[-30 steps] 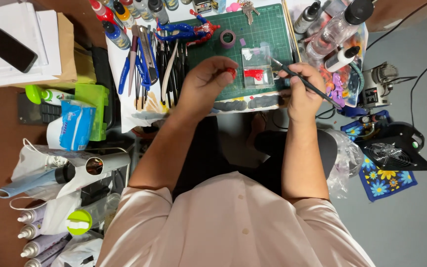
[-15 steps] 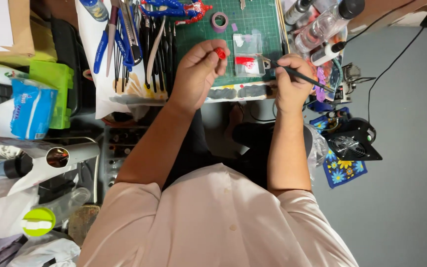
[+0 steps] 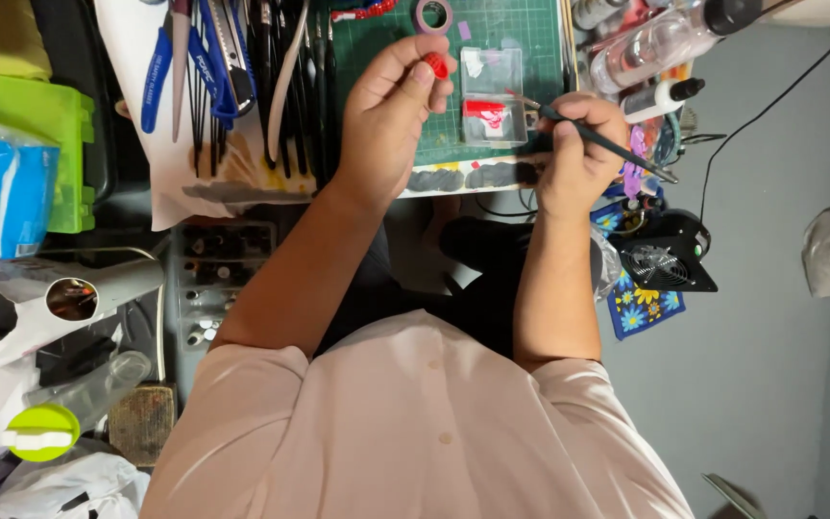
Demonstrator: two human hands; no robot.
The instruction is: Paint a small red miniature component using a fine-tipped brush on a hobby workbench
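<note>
Cluttered counter [image 3: 242, 192] with a green cutting mat [image 3: 530, 58], left hand [image 3: 391, 111] pinching a small red piece [image 3: 437, 65] above it, right hand [image 3: 578, 144] gripping a thin brush [image 3: 598, 139] dipped toward the red paint tray [image 3: 490, 113], so painting looks partway done.

You have one red piece [image 3: 437, 65] over the green cutting mat [image 3: 521, 29]; one brush [image 3: 596, 137]; one tape roll [image 3: 433, 14]; two clear bottles [image 3: 660, 43].

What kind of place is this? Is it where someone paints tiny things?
It looks like a hobby desk for painting small models. The left hand holds a small red piece, the right hand holds a thin brush, and a green cutting mat lies beside a row of hand tools.
</note>
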